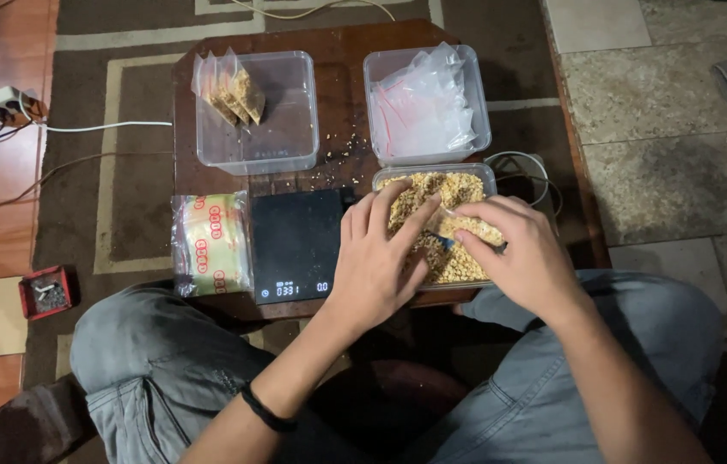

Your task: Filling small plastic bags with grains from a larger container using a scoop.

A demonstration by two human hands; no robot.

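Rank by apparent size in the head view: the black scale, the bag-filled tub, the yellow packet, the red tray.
1. Bag-filled tub and black scale: look about alike, so no ranking between them.
2. Yellow packet.
3. Red tray, clearly smallest; it sits lower on the floor, which shrinks it slightly.

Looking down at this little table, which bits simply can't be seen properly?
- Head view: the blue thing between the hands is mostly covered by fingers; its kind is unclear.
- Left hand and right hand hide much of the tub of crumbs.
- The scale display is too small to trust.
- The red box on the floor: contents too small.
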